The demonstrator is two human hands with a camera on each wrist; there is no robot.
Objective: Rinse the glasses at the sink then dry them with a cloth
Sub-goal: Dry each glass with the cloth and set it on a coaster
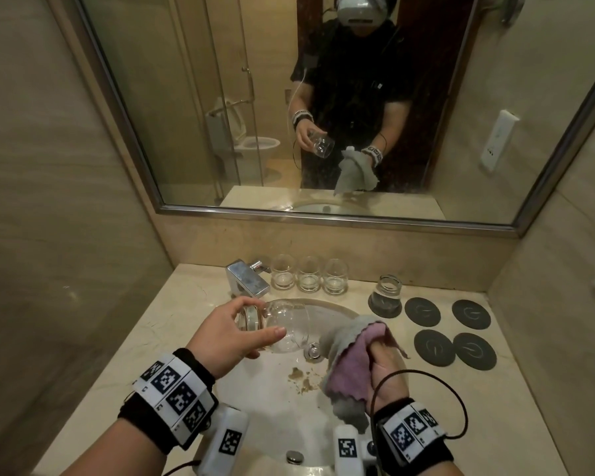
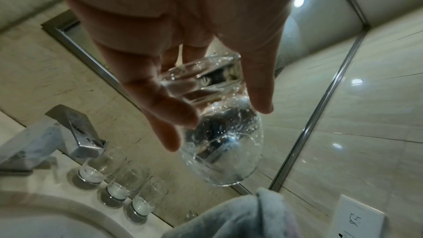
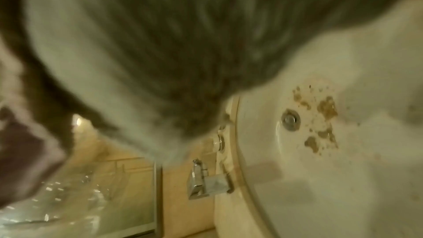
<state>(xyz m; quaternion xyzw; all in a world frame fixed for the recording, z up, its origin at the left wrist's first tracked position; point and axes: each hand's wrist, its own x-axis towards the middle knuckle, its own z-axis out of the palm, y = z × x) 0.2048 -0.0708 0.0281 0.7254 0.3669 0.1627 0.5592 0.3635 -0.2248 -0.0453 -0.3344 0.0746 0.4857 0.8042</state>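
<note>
My left hand (image 1: 236, 333) grips a clear wet glass (image 1: 282, 326) by its thick base, holding it on its side over the sink (image 1: 282, 407), mouth toward the right. The left wrist view shows droplets on the glass (image 2: 219, 133) between my thumb and fingers. My right hand (image 1: 385, 359) holds a bunched grey and pink cloth (image 1: 351, 355) just right of the glass mouth. That cloth (image 3: 160, 42) fills most of the blurred right wrist view. Three upright glasses (image 1: 308, 274) stand in a row behind the sink, beside the tap (image 1: 248, 280).
An upside-down glass (image 1: 387, 293) sits on a dark coaster at the back right, with several bare coasters (image 1: 454, 333) near it. Brown stains (image 1: 301, 377) mark the basin near the drain (image 1: 312, 350). A mirror (image 1: 323, 97) covers the wall behind.
</note>
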